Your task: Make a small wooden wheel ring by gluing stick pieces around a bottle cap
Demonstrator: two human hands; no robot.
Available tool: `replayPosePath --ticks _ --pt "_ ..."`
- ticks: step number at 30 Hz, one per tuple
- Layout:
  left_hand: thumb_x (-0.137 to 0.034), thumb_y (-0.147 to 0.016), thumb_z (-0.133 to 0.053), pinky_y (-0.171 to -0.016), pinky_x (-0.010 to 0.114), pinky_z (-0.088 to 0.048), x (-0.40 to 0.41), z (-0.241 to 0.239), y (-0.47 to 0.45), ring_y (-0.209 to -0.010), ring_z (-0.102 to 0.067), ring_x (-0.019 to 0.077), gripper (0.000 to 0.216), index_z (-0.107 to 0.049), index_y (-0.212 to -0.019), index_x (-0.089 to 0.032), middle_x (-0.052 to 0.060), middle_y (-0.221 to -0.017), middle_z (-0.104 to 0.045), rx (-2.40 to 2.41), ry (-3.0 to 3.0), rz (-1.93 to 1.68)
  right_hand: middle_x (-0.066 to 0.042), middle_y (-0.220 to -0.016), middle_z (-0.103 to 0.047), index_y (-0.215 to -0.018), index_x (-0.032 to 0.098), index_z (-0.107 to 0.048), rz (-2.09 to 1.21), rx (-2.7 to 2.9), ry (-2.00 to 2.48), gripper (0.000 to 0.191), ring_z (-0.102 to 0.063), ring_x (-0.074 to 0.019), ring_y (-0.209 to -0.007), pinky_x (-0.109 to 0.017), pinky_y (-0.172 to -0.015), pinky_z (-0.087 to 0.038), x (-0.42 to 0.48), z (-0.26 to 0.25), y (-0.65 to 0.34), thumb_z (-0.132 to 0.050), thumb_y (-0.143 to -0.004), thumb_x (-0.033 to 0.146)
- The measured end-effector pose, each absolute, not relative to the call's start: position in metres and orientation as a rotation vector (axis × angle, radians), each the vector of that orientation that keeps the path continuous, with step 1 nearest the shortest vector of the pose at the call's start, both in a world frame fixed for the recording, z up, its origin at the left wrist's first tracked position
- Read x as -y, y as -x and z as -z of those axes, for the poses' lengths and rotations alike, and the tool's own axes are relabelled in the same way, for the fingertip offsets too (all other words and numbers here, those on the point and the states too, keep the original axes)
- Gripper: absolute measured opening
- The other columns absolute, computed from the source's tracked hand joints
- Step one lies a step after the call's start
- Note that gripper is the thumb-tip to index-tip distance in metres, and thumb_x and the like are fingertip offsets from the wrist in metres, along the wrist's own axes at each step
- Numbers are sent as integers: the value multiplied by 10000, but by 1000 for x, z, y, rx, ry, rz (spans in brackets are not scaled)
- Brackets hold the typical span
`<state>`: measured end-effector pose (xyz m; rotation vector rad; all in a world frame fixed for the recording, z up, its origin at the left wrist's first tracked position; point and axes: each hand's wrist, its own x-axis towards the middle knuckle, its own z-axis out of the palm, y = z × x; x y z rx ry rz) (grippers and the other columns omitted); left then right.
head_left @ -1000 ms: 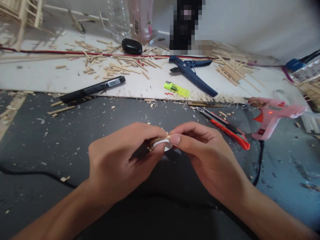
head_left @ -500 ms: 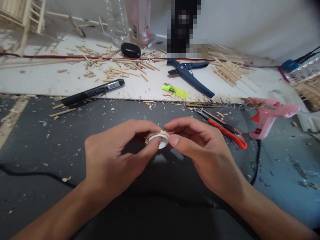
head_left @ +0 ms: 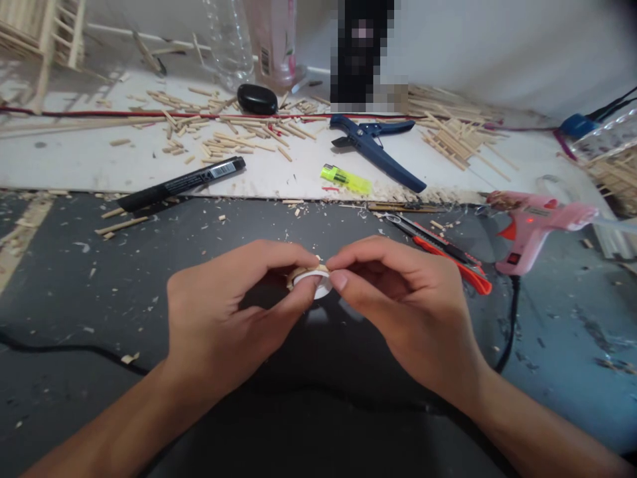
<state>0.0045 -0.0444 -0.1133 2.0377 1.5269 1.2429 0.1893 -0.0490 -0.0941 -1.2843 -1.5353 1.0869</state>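
Between my hands is a small white ring-shaped piece (head_left: 324, 287), like a bottle cap, with pale wooden bits around its outer rim. My left hand (head_left: 239, 299) pinches it, thumb inside the white rim and fingers behind. On the other side, my right hand (head_left: 398, 292) has thumb and forefinger closed together at the piece's right edge. The fingertips hide part of the rim, and I cannot make out what, if anything, the right fingers pinch there.
Behind my hands lie a black marker (head_left: 184, 182), a yellow-green lighter (head_left: 346, 178), blue cutters (head_left: 381, 153) and a red-black utility knife (head_left: 442, 249). A pink glue gun (head_left: 530, 229) with a lit red light stands right, its black cord (head_left: 508, 332) trailing down. Many cut wooden sticks (head_left: 233, 139) litter the white board.
My right thumb and forefinger have drawn together and moved slightly left against the edge of the white piece. My left hand keeps its hold, nearly unmoved.
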Motion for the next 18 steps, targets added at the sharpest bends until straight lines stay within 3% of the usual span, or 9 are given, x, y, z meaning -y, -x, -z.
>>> replayPosePath --ticks 7,11,18 --pt "-215 -891 -725 -584 207 -588 43 111 -5 -606 -751 104 134 -752 -875 -345 -143 -749 -790 -1538 -2039 -1220 6 -910 -788 -929 259 -778 -876 1814 1237 112 -726 -164 -812 -304 -763 -597 45 89 -195 -709 -944 171" --pt "-211 -888 -729 -576 213 -582 43 111 -5 -595 -745 102 139 -750 -864 -346 -144 -728 -779 -1520 -2025 -1214 8 -925 -784 -931 264 -770 -1011 1702 1249 107 -732 -167 -843 -298 -768 -593 46 90 -195 -722 -938 170" --pt "-196 -890 -753 -585 212 -563 46 115 -4 -647 -758 97 174 -748 -910 -369 -157 -774 -789 -1474 -2093 -1259 39 -809 -746 -880 235 -751 -1211 1499 1236 93 -693 -111 -734 -219 -643 -535 43 90 -191 -744 -903 145"
